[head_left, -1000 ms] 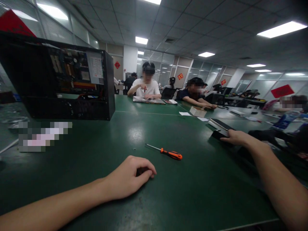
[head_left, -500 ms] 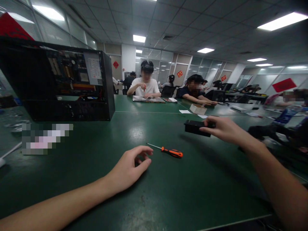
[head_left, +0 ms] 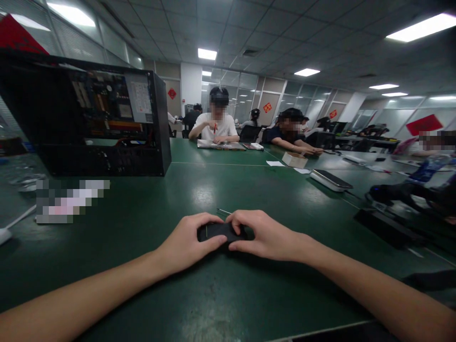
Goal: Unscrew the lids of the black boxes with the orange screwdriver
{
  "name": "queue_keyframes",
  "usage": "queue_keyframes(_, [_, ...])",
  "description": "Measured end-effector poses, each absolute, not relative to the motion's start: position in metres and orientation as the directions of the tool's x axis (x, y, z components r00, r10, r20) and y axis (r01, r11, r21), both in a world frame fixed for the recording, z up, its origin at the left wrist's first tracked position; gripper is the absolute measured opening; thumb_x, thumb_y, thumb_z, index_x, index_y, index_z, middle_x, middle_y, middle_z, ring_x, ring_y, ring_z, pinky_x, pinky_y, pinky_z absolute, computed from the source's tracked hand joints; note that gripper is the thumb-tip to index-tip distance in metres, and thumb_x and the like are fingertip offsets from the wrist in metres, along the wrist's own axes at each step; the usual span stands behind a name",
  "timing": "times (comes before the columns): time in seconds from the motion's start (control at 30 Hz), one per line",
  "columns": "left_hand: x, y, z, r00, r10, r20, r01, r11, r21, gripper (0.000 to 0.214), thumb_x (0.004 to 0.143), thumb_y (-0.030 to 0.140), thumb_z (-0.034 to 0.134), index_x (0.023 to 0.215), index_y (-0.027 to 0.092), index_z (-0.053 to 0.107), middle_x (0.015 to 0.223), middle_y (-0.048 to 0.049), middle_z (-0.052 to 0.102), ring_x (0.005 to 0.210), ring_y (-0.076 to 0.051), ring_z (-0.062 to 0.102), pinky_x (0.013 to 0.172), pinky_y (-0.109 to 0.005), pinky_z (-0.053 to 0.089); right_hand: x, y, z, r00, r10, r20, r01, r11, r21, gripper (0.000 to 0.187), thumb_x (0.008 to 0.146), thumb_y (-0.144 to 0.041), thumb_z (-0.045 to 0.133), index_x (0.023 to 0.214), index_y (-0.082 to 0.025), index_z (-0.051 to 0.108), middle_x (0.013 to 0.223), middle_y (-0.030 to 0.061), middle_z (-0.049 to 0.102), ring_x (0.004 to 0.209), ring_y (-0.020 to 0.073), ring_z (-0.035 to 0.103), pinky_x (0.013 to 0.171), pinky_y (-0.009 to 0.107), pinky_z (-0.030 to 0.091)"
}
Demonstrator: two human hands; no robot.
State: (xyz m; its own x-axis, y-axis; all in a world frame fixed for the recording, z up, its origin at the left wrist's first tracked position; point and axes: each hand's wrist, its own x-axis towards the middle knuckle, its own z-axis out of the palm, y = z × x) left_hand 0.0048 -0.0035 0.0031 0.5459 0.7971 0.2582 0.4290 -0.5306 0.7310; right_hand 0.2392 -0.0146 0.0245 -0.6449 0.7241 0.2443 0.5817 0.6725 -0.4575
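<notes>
A small flat black device lies on the green table right in front of me. My left hand grips its left end with curled fingers. My right hand grips its right end, thumb underneath. Behind the hands only the metal tip of the orange-handled screwdriver shows; its handle is hidden by my right hand.
An open black computer case stands at the back left. A flat silver-and-black device and a small box lie to the right. Dark gear sits at the right edge. Other people sit across the table.
My right hand lifted the black device from the right side of the table and carried it to the middle. My left hand has now closed on its other end.
</notes>
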Motion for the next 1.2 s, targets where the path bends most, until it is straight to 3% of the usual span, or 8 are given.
queue_keyframes(0.2, [0.006,-0.005,0.004,0.564,0.793,0.229,0.451,-0.528,0.719,0.037,0.082,0.040,0.074,0.113,0.020,0.073,0.105,-0.0030,0.076,0.093,-0.024,0.068,0.081,-0.031,0.050,0.276,0.006,0.031,-0.577,0.775,0.257,0.737,0.630,-0.245,0.040,0.091,-0.055,0.061,0.105,-0.018,0.060,0.102,0.0091,0.066,0.087,0.0205,0.060,0.076,0.031,0.043])
queue_keyframes(0.33, [0.008,-0.006,0.005,0.566,0.796,0.215,0.471,-0.526,0.708,0.040,0.080,0.038,0.076,0.116,0.020,0.072,0.106,-0.0029,0.075,0.091,-0.023,0.068,0.080,-0.030,0.049,0.295,0.021,0.025,-0.581,0.813,0.047,0.796,0.579,-0.174,0.041,0.091,-0.055,0.059,0.110,-0.019,0.066,0.097,0.0078,0.069,0.082,0.0205,0.062,0.069,0.030,0.041])
queue_keyframes(0.4, [0.008,-0.006,0.005,0.571,0.790,0.225,0.472,-0.540,0.697,0.038,0.081,0.038,0.075,0.115,0.020,0.072,0.104,-0.0025,0.076,0.089,-0.022,0.068,0.078,-0.029,0.049,0.296,0.025,0.020,-0.606,0.796,0.012,0.782,0.598,-0.175,0.035,0.095,-0.049,0.056,0.105,-0.019,0.070,0.094,0.0074,0.070,0.080,0.0196,0.062,0.068,0.029,0.041])
queue_keyframes(0.57, [0.008,-0.005,0.003,0.581,0.772,0.258,0.464,-0.574,0.674,0.037,0.082,0.038,0.074,0.114,0.021,0.072,0.103,-0.0020,0.075,0.088,-0.022,0.069,0.078,-0.029,0.048,0.290,0.023,0.022,-0.570,0.800,0.186,0.754,0.600,-0.268,0.025,0.094,-0.038,0.057,0.096,-0.017,0.070,0.090,0.0067,0.070,0.078,0.0176,0.062,0.069,0.028,0.044])
queue_keyframes(0.83, [0.008,-0.004,0.001,0.585,0.771,0.250,0.447,-0.564,0.694,0.037,0.081,0.036,0.075,0.115,0.021,0.071,0.104,-0.0016,0.075,0.089,-0.021,0.068,0.077,-0.029,0.048,0.283,0.007,0.041,-0.174,0.810,0.560,0.602,0.538,-0.590,0.028,0.082,-0.044,0.073,0.094,-0.020,0.064,0.089,0.0037,0.070,0.076,0.0183,0.065,0.068,0.030,0.051])
queue_keyframes(1.0, [0.009,-0.004,0.002,0.582,0.783,0.220,0.458,-0.539,0.707,0.040,0.080,0.037,0.075,0.116,0.020,0.071,0.102,-0.0023,0.074,0.088,-0.021,0.068,0.077,-0.029,0.048,0.280,-0.002,0.044,-0.035,0.696,0.718,0.584,0.597,-0.550,0.025,0.087,-0.039,0.068,0.103,-0.022,0.057,0.079,-0.0005,0.064,0.060,0.0128,0.057,0.055,0.027,0.048])
queue_keyframes(1.2, [0.010,-0.005,0.002,0.589,0.778,0.218,0.460,-0.544,0.702,0.037,0.082,0.036,0.073,0.114,0.019,0.071,0.100,-0.0021,0.074,0.086,-0.021,0.067,0.076,-0.029,0.047,0.280,-0.008,0.047,-0.061,0.625,0.778,0.605,0.643,-0.469,0.020,0.088,-0.034,0.068,0.099,-0.023,0.056,0.077,-0.0019,0.060,0.059,0.0113,0.056,0.053,0.025,0.047])
